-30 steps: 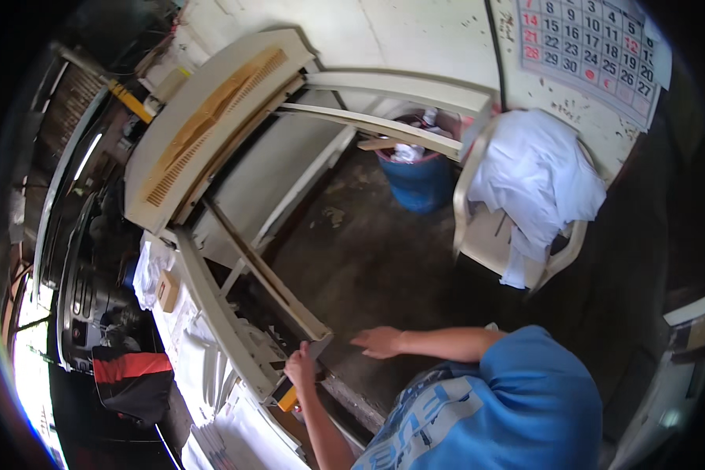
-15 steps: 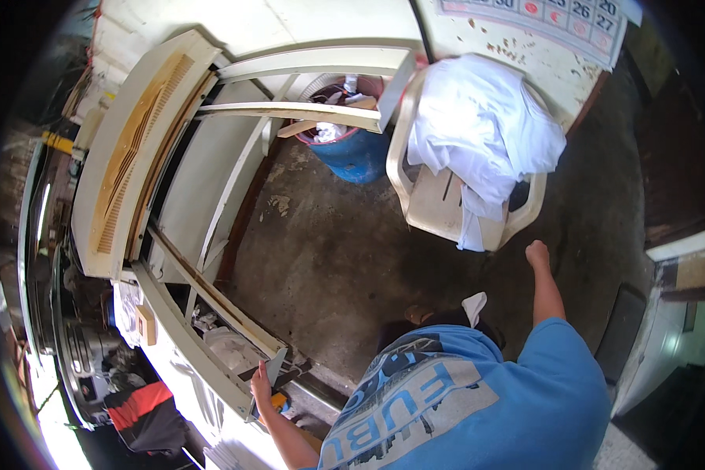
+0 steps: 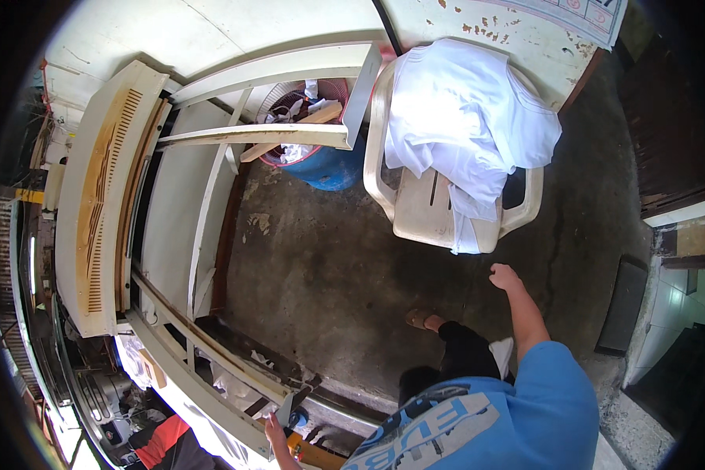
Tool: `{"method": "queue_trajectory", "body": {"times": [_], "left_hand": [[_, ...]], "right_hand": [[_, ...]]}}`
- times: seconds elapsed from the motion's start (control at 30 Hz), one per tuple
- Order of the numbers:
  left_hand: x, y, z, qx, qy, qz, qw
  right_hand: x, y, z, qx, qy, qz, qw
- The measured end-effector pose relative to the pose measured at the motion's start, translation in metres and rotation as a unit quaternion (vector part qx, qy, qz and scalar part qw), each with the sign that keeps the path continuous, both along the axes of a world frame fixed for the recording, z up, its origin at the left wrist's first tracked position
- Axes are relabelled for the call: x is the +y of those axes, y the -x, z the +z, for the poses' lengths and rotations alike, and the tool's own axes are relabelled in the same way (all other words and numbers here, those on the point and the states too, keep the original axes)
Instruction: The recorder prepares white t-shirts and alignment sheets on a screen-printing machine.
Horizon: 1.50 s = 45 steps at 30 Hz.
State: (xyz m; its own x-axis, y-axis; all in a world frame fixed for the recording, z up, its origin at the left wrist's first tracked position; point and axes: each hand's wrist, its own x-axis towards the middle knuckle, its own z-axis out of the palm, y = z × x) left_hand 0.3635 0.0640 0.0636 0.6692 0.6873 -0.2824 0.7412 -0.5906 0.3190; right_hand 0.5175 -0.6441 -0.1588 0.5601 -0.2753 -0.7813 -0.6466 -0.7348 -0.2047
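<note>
At the lower left, my left hand (image 3: pixel 275 435) is beside the near end of a long white wooden frame (image 3: pixel 211 402). Its fingers look stretched out, partly cut off by the picture's lower part, and I cannot tell whether they touch the end board. My right hand (image 3: pixel 505 276) hangs over the dark floor, fingers curled, with nothing visible in them. Just beyond it stands a beige plastic armchair (image 3: pixel 380 188), with a heap of white cloth (image 3: pixel 462 117) over its back and seat.
A blue drum (image 3: pixel 333 172) with a red rim holds scraps and wood strips, behind the frame's upper arms. A slatted cream panel (image 3: pixel 110 196) tops the frame at left. A dark mat-like slab (image 3: pixel 623 305) lies at right. A calendar (image 3: pixel 595 19) hangs on the wall.
My right hand has moved left and slightly down in the picture. My left hand sits lower, still by the frame's end. The view has shifted, and my foot and leg now show.
</note>
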Motion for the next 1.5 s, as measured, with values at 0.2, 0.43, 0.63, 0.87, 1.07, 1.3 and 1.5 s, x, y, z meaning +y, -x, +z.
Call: {"method": "queue_trajectory", "body": {"times": [0.2,0.43,0.63,0.87,1.07,1.3,1.5], "left_hand": [[0.02,0.019,-0.006,-0.012,0.012,-0.033,0.999],[-0.006,0.006,-0.002,-0.084,0.027,0.046,0.995],[-0.005,0.002,-0.004,-0.054,0.008,0.046,0.997],[-0.002,0.004,-0.006,-0.05,-0.007,0.026,0.998],[0.001,0.005,-0.008,-0.039,-0.016,0.004,0.999],[-0.015,-0.006,-0.01,-0.069,-0.121,-0.077,0.987],[-0.026,-0.002,-0.007,-0.09,-0.189,-0.044,0.977]], "right_hand": [[0.022,-0.07,-0.042,-0.153,-0.075,-0.101,0.98],[0.074,-0.123,-0.077,-0.046,-0.031,-0.145,0.988],[0.075,-0.147,-0.092,-0.097,-0.054,-0.088,0.99],[0.064,-0.193,-0.02,-0.329,-0.191,-0.219,0.899],[0.072,-0.175,0.046,-0.354,-0.012,-0.078,0.932],[0.031,-0.038,0.008,-0.089,-0.013,0.225,0.97],[0.021,0.08,0.068,0.05,0.1,-0.011,0.994]]}}
